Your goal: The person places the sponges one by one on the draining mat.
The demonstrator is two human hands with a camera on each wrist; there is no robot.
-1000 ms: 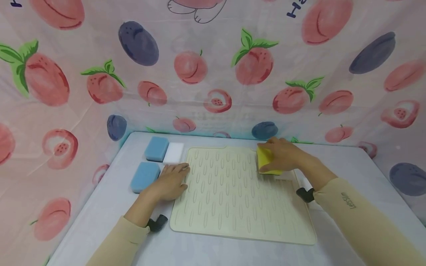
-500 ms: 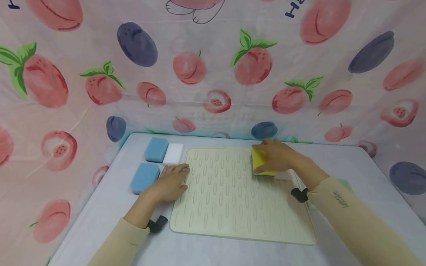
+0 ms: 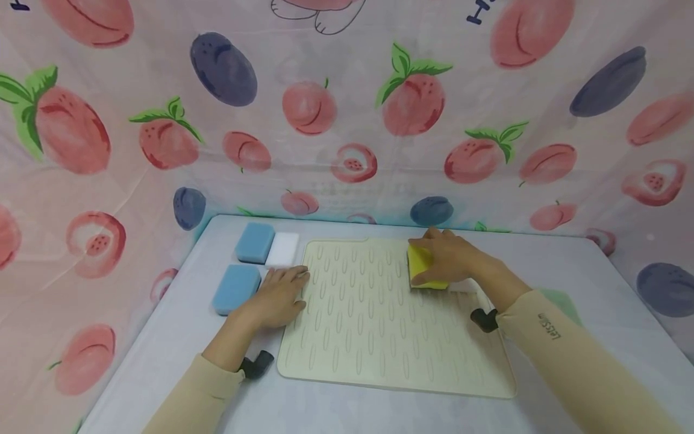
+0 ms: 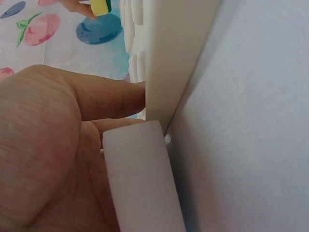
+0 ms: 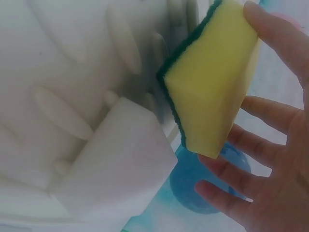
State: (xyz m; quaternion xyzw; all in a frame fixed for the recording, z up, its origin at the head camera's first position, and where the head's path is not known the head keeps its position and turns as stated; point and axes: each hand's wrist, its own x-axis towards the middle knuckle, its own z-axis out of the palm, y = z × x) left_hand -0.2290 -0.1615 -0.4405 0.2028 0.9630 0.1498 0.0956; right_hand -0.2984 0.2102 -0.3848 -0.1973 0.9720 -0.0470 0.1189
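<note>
My right hand (image 3: 451,258) pinches a yellow scrubbing sponge (image 3: 418,263) between thumb and fingers over the right back part of a cream draining mat (image 3: 374,328). In the right wrist view, the sponge's dark green scouring layer faces the mat's raised ribs. A white sponge block (image 5: 120,164) lies on the mat beside it, partly behind my right hand in the head view. At the mat's left edge rests my left hand (image 3: 276,298), its fingertips touching the rim. Close to that palm is another white block (image 4: 140,179), mostly hidden from above.
Two blue sponges (image 3: 255,243) lie on the white table left of the mat, with a white block (image 3: 282,249) beside the farther one. A pale green flat piece (image 3: 561,301) shows past my right sleeve. Fruit-patterned cloth (image 3: 347,120) hangs behind and at the left.
The yellow sponge has moved a little left across the mat with my right hand, mostly in the first half second. More of the green piece now shows. My left hand stays put.
</note>
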